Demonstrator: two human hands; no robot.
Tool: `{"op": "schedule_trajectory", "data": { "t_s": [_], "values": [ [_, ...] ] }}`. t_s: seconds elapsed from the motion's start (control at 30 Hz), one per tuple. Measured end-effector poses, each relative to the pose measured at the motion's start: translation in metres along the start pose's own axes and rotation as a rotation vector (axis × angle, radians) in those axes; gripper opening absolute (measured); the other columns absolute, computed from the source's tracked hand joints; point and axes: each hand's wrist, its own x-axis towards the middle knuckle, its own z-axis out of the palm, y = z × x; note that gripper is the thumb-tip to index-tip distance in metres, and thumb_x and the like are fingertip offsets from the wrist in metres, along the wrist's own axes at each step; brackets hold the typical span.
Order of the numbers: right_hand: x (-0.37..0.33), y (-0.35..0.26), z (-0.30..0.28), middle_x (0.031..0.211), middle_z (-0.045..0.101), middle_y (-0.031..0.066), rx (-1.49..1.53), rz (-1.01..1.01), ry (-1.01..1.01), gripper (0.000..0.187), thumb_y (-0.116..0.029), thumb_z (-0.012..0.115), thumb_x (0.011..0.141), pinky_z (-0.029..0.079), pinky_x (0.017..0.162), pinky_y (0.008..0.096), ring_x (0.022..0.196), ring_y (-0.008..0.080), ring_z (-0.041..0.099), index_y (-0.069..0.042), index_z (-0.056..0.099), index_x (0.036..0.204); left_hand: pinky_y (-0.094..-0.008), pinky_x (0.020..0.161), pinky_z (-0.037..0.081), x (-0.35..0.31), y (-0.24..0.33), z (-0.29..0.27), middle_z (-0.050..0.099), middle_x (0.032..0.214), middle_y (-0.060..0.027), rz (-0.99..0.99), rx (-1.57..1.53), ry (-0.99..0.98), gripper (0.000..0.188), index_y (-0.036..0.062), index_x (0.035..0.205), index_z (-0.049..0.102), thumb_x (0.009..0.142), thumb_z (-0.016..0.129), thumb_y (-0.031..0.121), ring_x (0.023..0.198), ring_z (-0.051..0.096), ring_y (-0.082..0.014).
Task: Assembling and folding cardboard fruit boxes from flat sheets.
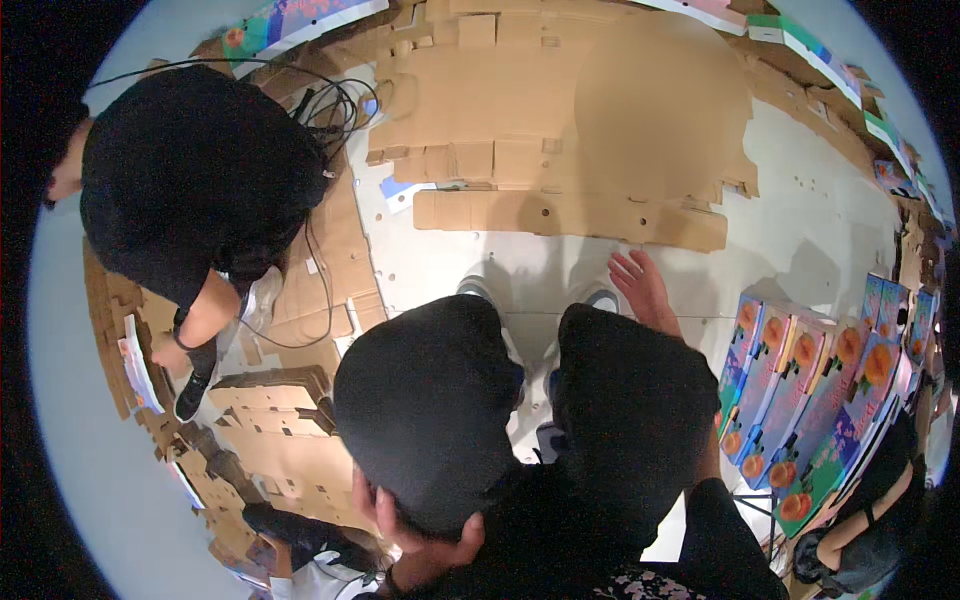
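Observation:
My left hand [415, 535] rests on my black-clad left leg [425, 400]; its fingers are apart and curve along the cloth. It holds nothing that I can see. Beyond my right knee [635, 390] my right hand [640, 283] is stretched out over the pale floor, open, with its fingers spread. Part of the right forearm is hidden by the knee. Just ahead of that hand lies a long flat cardboard strip [570, 218] with small holes. Past it, large brown cardboard sheets [480, 95] cover the floor, and a round area there is blurred.
On the right stand several colourful printed cartons [800, 385]. At the left a person in black [200, 180] bends over cardboard, near a coiled black cable [335, 105]. Folded cardboard [270, 400] is stacked at lower left. Other people show at lower left [330, 560] and lower right [860, 550].

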Motion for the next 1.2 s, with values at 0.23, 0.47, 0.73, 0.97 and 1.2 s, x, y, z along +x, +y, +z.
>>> {"op": "schedule_trajectory", "data": {
  "t_s": [0.23, 0.47, 0.73, 0.97, 1.2],
  "values": [
    [0.013, -0.009, 0.044, 0.126, 0.058, 0.0196, 0.171, 0.009, 0.106, 0.036, -0.028, 0.059, 0.103, 0.05, 0.107, 0.0458, 0.124, 0.0353, 0.058, -0.002, 0.049, 0.124, -0.067, 0.108, 0.034, 0.006, 0.005, 0.002, 0.027, 0.149, -0.0332, 0.055, -0.078, -0.049, 0.106, 0.0189, 0.152, 0.027, 0.068, 0.087, 0.044, 0.138, 0.037, -0.0524],
    [0.01, -0.015, 0.054, 0.11, 0.059, 0.0153, 0.435, 0.128, 0.175, 0.032, -0.025, 0.062, 0.101, 0.056, 0.097, 0.0408, 0.104, 0.0299, 0.064, -0.001, 0.05, 0.119, -0.0696, 0.092, 0.042, 0.012, -0.043, 0.069, 0.053, 0.122, -0.0161, 0.755, -0.128, 0.645, 0.061, 0.0419, 0.117, 0.064, 0.059, 0.078, 0.048, 0.114, 0.054, -0.0489],
    [0.028, -0.062, 0.088, 0.111, 0.061, 0.0144, 0.03, -0.005, 0.028, 0.028, -0.023, 0.054, 0.106, 0.058, 0.094, 0.0407, 0.102, 0.0277, 0.065, -0.001, 0.054, 0.123, -0.0636, 0.109, 0.037, 0.021, 0.014, 0.001, 0.031, 0.146, -0.0305, 0.157, -0.145, -0.106, 0.093, 0.0157, 0.145, 0.036, 0.072, 0.089, 0.038, 0.135, 0.041, -0.0507],
    [-0.053, -0.148, 0.159, 0.121, 0.069, 0.021, -0.159, -0.215, -0.113, 0.037, -0.025, 0.048, 0.107, 0.058, 0.09, 0.0421, 0.109, 0.0308, 0.069, 0.005, 0.056, 0.128, -0.0557, 0.112, 0.036, 0.045, 0.014, 0.007, 0.038, 0.148, -0.0276, 0.123, -0.373, -0.134, 0.079, 0.0023, 0.142, 0.046, 0.076, 0.085, 0.022, 0.134, 0.043, -0.0452],
    [-0.193, -0.225, 0.189, 0.108, 0.073, 0.0198, -0.249, -0.472, -0.225, 0.036, -0.026, 0.052, 0.105, 0.058, 0.083, 0.0407, 0.095, 0.0294, 0.072, 0.005, 0.062, 0.122, -0.0361, 0.098, 0.047, 0.071, -0.032, 0.025, 0.059, 0.126, -0.0134, -0.058, -0.901, 0.003, 0.03, 0.0016, 0.125, 0.055, 0.097, 0.061, 0.008, 0.112, 0.057, -0.0201]
  ]
}}
